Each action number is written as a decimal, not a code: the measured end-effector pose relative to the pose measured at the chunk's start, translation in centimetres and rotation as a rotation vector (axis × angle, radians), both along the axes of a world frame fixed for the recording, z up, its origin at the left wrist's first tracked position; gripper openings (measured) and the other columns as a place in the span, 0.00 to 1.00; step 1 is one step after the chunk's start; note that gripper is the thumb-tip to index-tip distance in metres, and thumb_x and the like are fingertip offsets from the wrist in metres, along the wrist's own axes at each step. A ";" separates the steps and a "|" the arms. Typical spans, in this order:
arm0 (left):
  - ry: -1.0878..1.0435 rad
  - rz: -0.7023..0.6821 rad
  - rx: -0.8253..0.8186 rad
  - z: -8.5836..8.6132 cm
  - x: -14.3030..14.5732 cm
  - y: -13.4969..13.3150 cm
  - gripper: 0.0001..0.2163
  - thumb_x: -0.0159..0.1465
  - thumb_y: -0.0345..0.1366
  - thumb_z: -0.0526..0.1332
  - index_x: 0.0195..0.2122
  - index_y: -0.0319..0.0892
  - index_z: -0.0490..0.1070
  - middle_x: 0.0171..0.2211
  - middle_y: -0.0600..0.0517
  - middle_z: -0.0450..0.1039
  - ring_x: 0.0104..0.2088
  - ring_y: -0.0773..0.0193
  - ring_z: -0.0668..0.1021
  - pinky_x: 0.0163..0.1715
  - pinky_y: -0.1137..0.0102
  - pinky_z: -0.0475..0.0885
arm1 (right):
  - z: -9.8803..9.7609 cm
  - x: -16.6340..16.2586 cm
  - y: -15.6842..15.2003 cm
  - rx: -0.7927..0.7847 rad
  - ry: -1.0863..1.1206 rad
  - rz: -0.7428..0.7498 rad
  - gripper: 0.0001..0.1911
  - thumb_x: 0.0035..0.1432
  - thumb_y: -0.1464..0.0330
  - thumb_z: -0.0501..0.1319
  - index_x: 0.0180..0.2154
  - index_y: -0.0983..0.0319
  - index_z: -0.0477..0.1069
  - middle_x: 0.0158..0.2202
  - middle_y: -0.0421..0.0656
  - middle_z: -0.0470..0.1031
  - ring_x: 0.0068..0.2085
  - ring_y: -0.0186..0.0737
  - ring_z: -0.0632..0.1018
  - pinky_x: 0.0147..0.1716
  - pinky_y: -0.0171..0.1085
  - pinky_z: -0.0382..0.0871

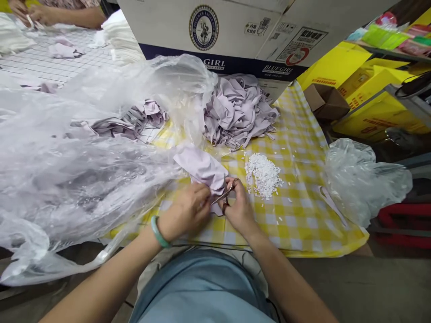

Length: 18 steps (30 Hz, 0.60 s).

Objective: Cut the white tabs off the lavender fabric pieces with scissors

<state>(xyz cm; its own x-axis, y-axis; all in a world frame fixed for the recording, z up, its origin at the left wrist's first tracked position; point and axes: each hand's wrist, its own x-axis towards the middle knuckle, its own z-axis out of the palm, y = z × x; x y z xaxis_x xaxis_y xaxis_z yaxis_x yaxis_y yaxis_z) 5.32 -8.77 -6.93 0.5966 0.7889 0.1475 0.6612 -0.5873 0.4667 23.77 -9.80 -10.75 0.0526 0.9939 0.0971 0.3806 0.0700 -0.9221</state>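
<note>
My left hand (188,210), with a green bangle on the wrist, pinches the near edge of a pale lilac cloth piece (202,168) lying on the yellow checked tablecloth (296,211). Close beside it, my right hand (239,208) is closed round small scissors (224,195) whose blades point at the cloth between the two hands. A little heap of white snippets (264,175) lies just right of my right hand.
A pile of lilac cloth (237,110) sits behind, against a large cardboard box (215,31). Big clear plastic bags (67,170) cover the left; another bag (363,179) hangs at the right edge. Another person's hands (37,13) work at far left. Yellow boxes (370,89) stand right.
</note>
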 end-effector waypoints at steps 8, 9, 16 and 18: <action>-0.101 0.105 -0.159 3.2 -2.9 -0.3 0.06 0.68 0.31 0.54 0.36 0.42 0.69 0.34 0.49 0.72 0.33 0.62 0.75 0.35 0.68 0.71 | 0.9 2.2 -0.4 -0.032 0.242 -0.094 0.11 0.53 0.66 0.63 0.32 0.57 0.59 0.33 0.38 0.69 0.36 0.36 0.75 0.41 0.39 0.72; -0.105 0.215 -0.061 3.0 -3.4 0.7 0.06 0.67 0.31 0.53 0.37 0.41 0.69 0.34 0.48 0.71 0.33 0.61 0.74 0.35 0.67 0.71 | 0.9 2.4 -0.7 -0.035 0.269 -0.094 0.11 0.53 0.66 0.63 0.32 0.57 0.59 0.33 0.38 0.69 0.35 0.36 0.75 0.41 0.39 0.72; 0.191 0.293 0.198 0.6 -2.9 6.6 0.21 0.59 0.24 0.58 0.54 0.41 0.70 0.59 0.37 0.64 0.58 0.40 0.67 0.50 0.47 0.68 | 0.7 0.9 -1.5 0.021 0.216 -0.045 0.13 0.54 0.68 0.65 0.35 0.56 0.60 0.42 0.42 0.73 0.46 0.39 0.76 0.49 0.41 0.70; 0.231 0.286 0.200 0.9 -1.6 6.7 0.11 0.62 0.28 0.59 0.44 0.42 0.75 0.57 0.39 0.68 0.57 0.39 0.67 0.49 0.46 0.67 | 0.9 -0.1 -1.0 0.078 0.176 -0.033 0.17 0.51 0.68 0.68 0.37 0.56 0.60 0.48 0.44 0.73 0.51 0.42 0.75 0.53 0.43 0.68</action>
<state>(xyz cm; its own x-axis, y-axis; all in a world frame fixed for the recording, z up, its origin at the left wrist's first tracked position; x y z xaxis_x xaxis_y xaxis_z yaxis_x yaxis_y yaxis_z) 3.71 -2.12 -6.07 0.3931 0.8968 0.2028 0.8846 -0.4291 0.1827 23.71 -10.84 -9.84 0.1081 0.9811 0.1603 0.2170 0.1341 -0.9669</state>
